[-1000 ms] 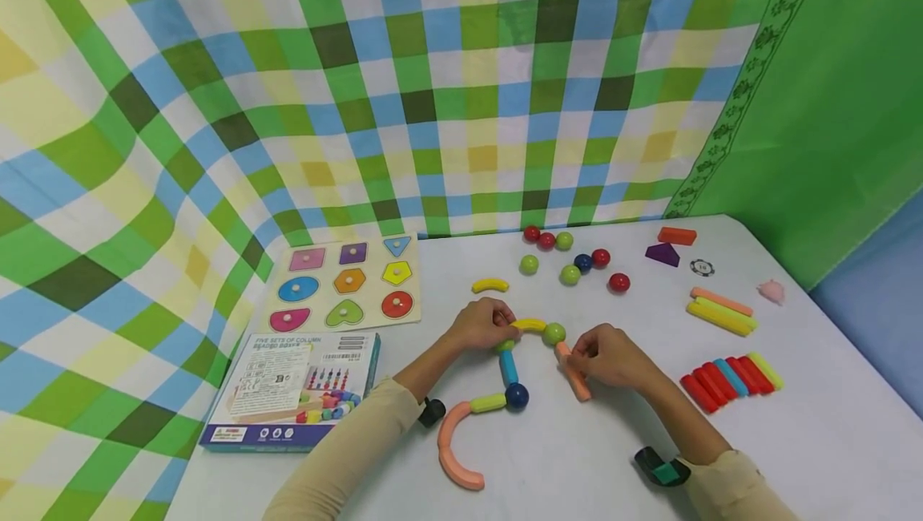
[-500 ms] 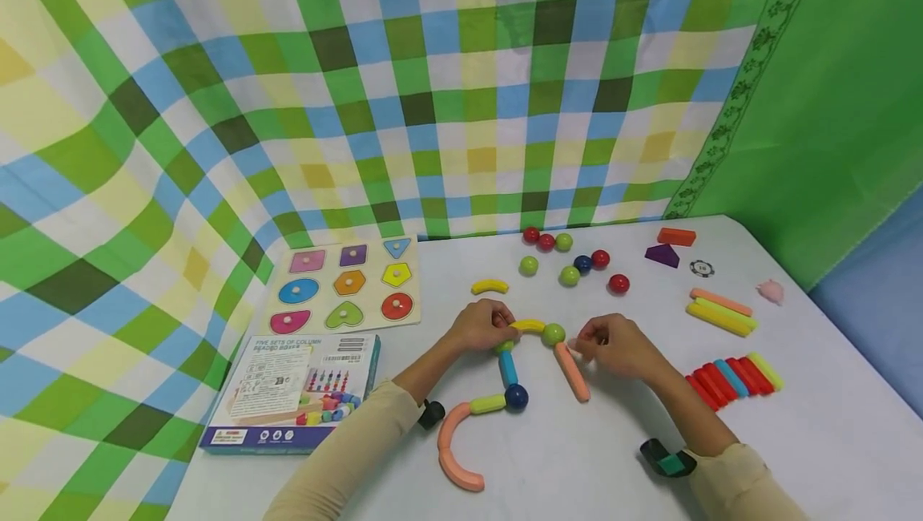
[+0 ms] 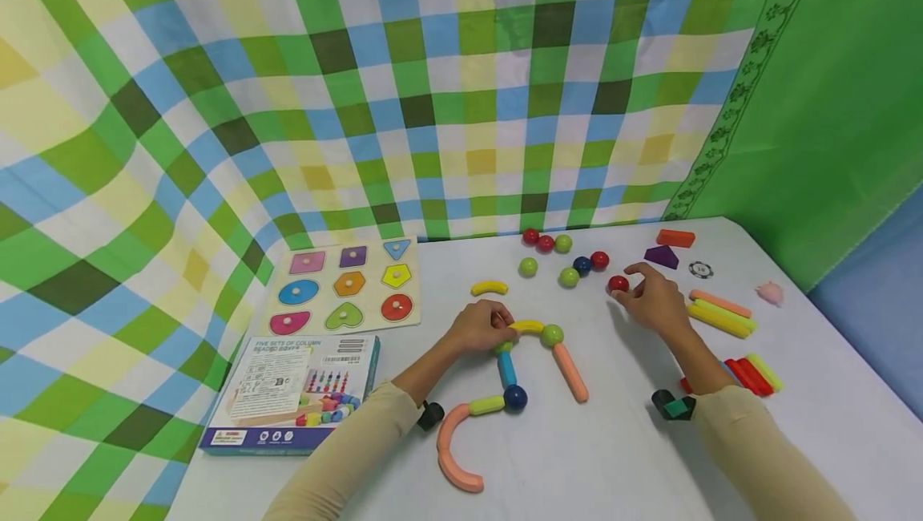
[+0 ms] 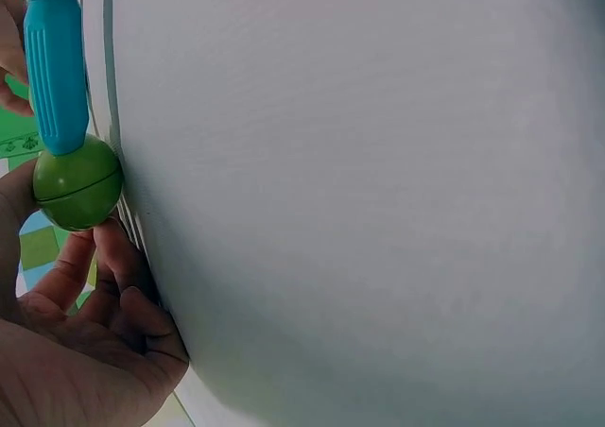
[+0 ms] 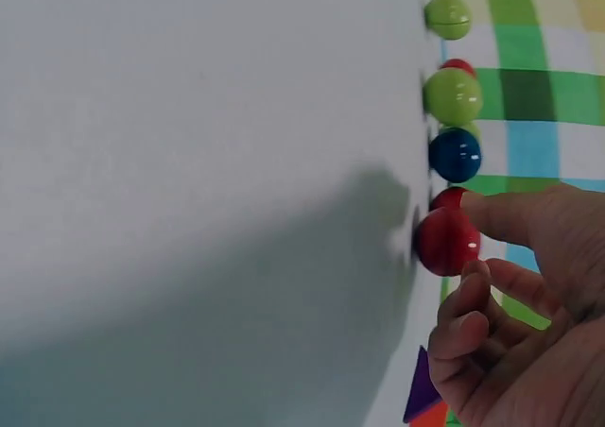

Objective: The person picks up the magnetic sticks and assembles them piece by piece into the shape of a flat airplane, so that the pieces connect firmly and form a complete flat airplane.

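Note:
My left hand [image 3: 483, 326] pinches a green ball [image 4: 78, 183] between thumb and fingers; a blue ribbed rod [image 4: 57, 73] joins it. That rod leads to a dark blue ball [image 3: 515, 398], then a light-green rod [image 3: 486, 405] and curved salmon pieces [image 3: 449, 449]. A curved yellow piece [image 3: 529, 327] runs from the left fingers to another green ball [image 3: 552, 335], where a straight salmon rod [image 3: 571, 373] slopes down. My right hand [image 3: 654, 300] is at a red ball [image 3: 617, 284], its thumb and fingers spread around it. Whether both sides touch is hard to tell.
Several loose red, green and blue balls [image 3: 581, 266] lie towards the back. A yellow curved piece [image 3: 489, 288] sits behind the left hand. Rods [image 3: 719, 318] lie at the right. A shape puzzle board [image 3: 371, 264] and a box [image 3: 288, 393] stand at the left.
My right hand has left the straight salmon rod and moved back and right to the red ball. The left hand stays in place.

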The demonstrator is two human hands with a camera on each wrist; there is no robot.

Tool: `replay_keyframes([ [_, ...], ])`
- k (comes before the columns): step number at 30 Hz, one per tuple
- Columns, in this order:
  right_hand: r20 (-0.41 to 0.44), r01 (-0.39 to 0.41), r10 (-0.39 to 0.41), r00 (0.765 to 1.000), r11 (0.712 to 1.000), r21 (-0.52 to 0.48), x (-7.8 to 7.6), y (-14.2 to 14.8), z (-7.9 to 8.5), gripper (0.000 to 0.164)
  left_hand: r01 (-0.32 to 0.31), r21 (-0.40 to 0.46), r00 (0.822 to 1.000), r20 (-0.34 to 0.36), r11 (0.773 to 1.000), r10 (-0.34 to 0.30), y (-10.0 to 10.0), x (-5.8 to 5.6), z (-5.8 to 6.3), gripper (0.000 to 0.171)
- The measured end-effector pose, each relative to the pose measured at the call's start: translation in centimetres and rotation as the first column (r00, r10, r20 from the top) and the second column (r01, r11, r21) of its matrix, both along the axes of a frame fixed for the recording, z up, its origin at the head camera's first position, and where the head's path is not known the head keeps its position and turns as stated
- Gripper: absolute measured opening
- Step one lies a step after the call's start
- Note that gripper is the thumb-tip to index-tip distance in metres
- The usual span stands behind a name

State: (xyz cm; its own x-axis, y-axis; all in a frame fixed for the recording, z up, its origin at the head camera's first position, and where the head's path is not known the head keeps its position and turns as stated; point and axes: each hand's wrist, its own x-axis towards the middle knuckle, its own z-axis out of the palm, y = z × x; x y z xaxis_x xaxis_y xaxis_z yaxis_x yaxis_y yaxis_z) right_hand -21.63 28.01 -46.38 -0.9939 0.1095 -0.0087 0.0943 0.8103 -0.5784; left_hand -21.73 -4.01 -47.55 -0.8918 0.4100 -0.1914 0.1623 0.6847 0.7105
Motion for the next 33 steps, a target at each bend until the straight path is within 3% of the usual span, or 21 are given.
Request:
replay_keyframes([
  [8,0.046,0.017,-0.018,0.999,1.0,0.023,-0.6,0.0,-0.7,0.047,-0.006,0.001,1.0,0.011,1.0,0.006,0.1,0.1,0.0,0.02],
  [14,-0.011,-0.002,0.001,1.0,1.0,-0.013,0.0,0.1,-0.9,0.043,-0.004,-0.008,1.0,0.004,1.0,0.004,0.0,0.0,-0.1,0.02],
  [19,-0.087,-0.104,0.098,0.991,0.992,-0.077,2.0,-0.8,0.2,0.043,-0.001,0.004,1.0,0.009,1.0,0.001,-0.2,0.0,-0.1,0.019],
  [22,-0.067,-0.18,0.171,0.983,0.97,-0.164,4.1,-1.5,0.8,0.046,0.001,0.013,1.0,0.009,1.0,-0.001,-0.2,0.0,0.0,0.019],
  [26,0.012,-0.287,0.304,0.953,0.911,-0.297,7.1,-1.8,0.4,0.044,-0.005,0.015,1.0,0.012,1.0,0.004,-0.2,0.1,-0.1,0.019],
  [29,0.09,-0.353,0.412,0.907,0.859,-0.371,9.0,-1.6,-0.4,0.044,-0.009,0.009,1.0,0.016,1.0,0.008,-0.2,0.0,-0.2,0.019],
  [33,0.178,-0.389,0.482,0.858,0.836,-0.387,11.1,-1.4,-1.0,0.044,-0.01,0.007,1.0,0.017,1.0,0.01,-0.2,0.0,-0.3,0.02],
])
